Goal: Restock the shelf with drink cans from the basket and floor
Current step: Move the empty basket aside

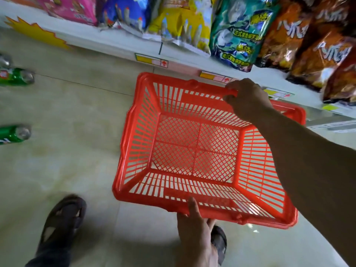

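Between both hands (248, 97), empty red basket (138, 143)

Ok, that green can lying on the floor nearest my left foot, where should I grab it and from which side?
Grip the green can around the middle of its body, coming down from above. It lies on its side on the floor with its silver top facing right, so the round wall is exposed and the ends give little to hold.

empty red slatted basket (194, 149) held level, green cans (14, 134) lying on floor
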